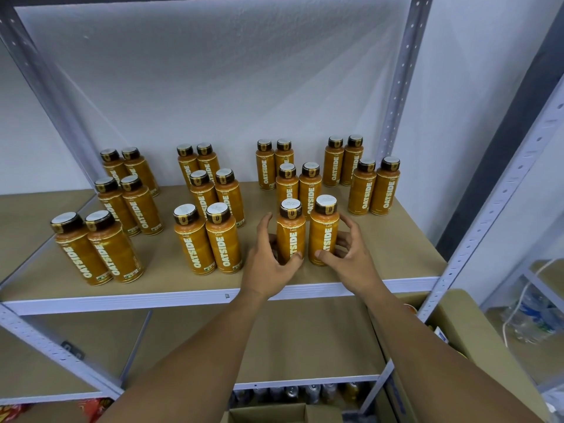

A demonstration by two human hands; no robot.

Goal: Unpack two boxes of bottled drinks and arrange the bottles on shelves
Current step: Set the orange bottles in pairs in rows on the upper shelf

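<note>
Several orange OATSIDE bottles with dark caps stand in pairs on the brown shelf board [381, 254]. Two of them stand side by side near the front edge. My left hand [268, 264] wraps the left bottle [290, 230] low down, thumb on its front. My right hand [351, 254] curls round the right bottle [324, 227], thumb at its base. Both bottles rest upright on the shelf and touch each other.
Grey perforated uprights [393, 96] frame the shelf. A lower shelf board [305, 337] lies beneath. An open cardboard box [457, 328] sits at the lower right, another box [268, 412] at the bottom. Cans [305, 392] stand on the lowest level. A neighbouring rack [525, 300] holds water bottles.
</note>
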